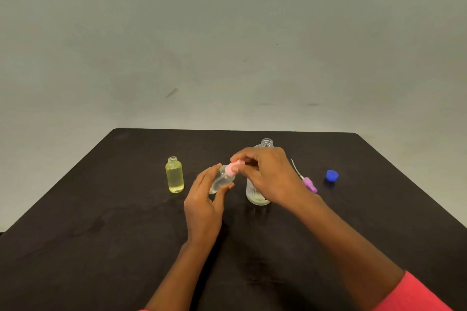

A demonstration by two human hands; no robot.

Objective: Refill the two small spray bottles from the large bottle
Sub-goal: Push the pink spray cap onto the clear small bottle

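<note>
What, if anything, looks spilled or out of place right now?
No spill shows. The purple sprayer lies on its side near the blue cap, and the yellow bottle and large bottle stand uncapped; that fits mid-refill.

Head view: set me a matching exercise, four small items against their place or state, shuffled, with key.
Things:
1. small bottle of yellow liquid
2. pink plastic spray cap
3. purple spray head with white tube
4. blue plastic screw cap

States:
A. lying on the black table beside the large clear bottle
B. pinched by the right hand, atop the small clear bottle that the left hand holds
C. standing uncapped, furthest left
D. furthest right

Pairs: 1-C, 2-B, 3-A, 4-D.
</note>
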